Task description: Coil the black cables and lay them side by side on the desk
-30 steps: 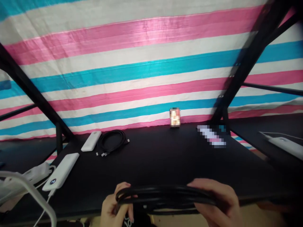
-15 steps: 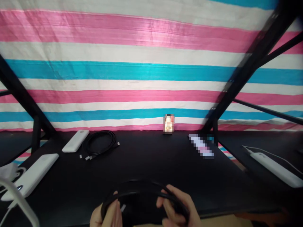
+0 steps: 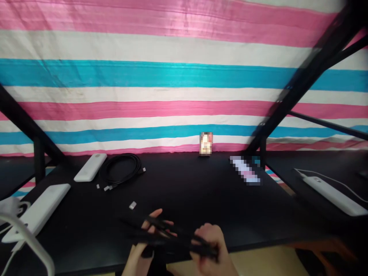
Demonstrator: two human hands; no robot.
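A black cable [image 3: 178, 242], looped into a bundle and smeared by motion, stretches between my hands at the table's front edge. My right hand [image 3: 212, 245] is closed around its right end. At its left part, my left hand [image 3: 146, 237] has its fingers spread and stretched out, with cable strands crossing in front of the palm. A small pale connector [image 3: 132, 205] shows beyond the left fingers; whether it belongs to this cable is unclear. Farther back lies a second black cable [image 3: 122, 181], coiled, with pale plugs at its ends.
Two white power banks [image 3: 90, 167] [image 3: 43, 209] lie on the left of the black table [image 3: 184, 191], near a white cord [image 3: 37, 245]. A blurred-out card [image 3: 206, 143] stands at the back. Another pixelated item [image 3: 245, 170] lies right. Beyond the frame post is a white device [image 3: 335, 195].
The cable has gone from an open arc to a narrower, blurred bundle. My left hand has loosened from its pinch and spread its fingers. The small connector now shows farther out on the table side.
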